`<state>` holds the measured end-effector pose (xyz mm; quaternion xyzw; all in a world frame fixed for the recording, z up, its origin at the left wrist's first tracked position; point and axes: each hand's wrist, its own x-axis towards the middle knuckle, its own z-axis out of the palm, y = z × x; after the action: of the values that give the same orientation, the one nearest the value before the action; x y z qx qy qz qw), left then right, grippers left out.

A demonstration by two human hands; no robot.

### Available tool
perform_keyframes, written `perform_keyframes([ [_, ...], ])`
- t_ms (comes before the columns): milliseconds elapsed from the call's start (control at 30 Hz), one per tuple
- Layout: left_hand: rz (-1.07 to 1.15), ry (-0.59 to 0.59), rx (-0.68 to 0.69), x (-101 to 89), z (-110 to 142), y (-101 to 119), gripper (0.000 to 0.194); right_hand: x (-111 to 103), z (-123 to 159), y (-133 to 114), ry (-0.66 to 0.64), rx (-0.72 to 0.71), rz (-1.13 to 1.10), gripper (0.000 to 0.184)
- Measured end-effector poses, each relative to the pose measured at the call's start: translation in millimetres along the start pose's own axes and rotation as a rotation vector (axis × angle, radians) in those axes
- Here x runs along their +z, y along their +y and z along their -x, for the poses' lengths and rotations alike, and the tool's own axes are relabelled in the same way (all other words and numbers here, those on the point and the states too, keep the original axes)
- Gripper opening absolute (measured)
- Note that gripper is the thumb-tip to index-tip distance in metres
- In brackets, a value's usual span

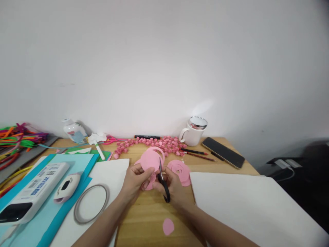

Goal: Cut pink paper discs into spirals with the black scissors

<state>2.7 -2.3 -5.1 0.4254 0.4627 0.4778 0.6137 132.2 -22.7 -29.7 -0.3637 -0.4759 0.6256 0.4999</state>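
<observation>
Between thumb and fingers, my left hand (135, 179) grips a round pink paper disc (149, 160), held up over the wooden table. A strip cut from its edge curls away behind it. My right hand (171, 185) is closed on a pair of scissors (165, 188) with black handles; the blades stand upright at the disc's right edge. Beyond my right hand lie pink paper spirals (183, 172). On the table nearer me is a small pink paper oval (168, 226). Many small rolled pink paper roses (169, 144) are spread near the wall.
A white mug (193, 132) and a phone (223, 152) stand and lie at the back right. White sheets (244, 202) cover the right side. Left are a tape roll (91, 204), a white power bank (36, 192), blue paper (82, 163), a bottle (74, 131) and pipe cleaners (19, 139).
</observation>
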Motion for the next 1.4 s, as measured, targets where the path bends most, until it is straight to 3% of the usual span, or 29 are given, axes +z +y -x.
perform_keyframes([
  [700, 0.066, -0.04, 0.033, -2.0, -1.8, -2.4, 0.026, -1.5, 2.4, 2.1, -0.001, 0.065, 0.103, 0.029],
  [900, -0.024, 0.041, 0.036, 0.4, -0.9, 0.3, 0.032, 1.4, 2.0, 0.6, -0.054, 0.09, 0.007, 0.039],
  [1033, -0.053, 0.026, 0.015, 0.3, -0.1, 1.6, 0.032, 0.1, 0.5, 1.9, -0.015, 0.037, -0.025, 0.047],
  [1400, -0.022, 0.012, 0.023, -0.1, -0.1, 0.0, 0.032, 2.2, 1.1, -5.3, -0.039, 0.053, -0.071, 0.041],
])
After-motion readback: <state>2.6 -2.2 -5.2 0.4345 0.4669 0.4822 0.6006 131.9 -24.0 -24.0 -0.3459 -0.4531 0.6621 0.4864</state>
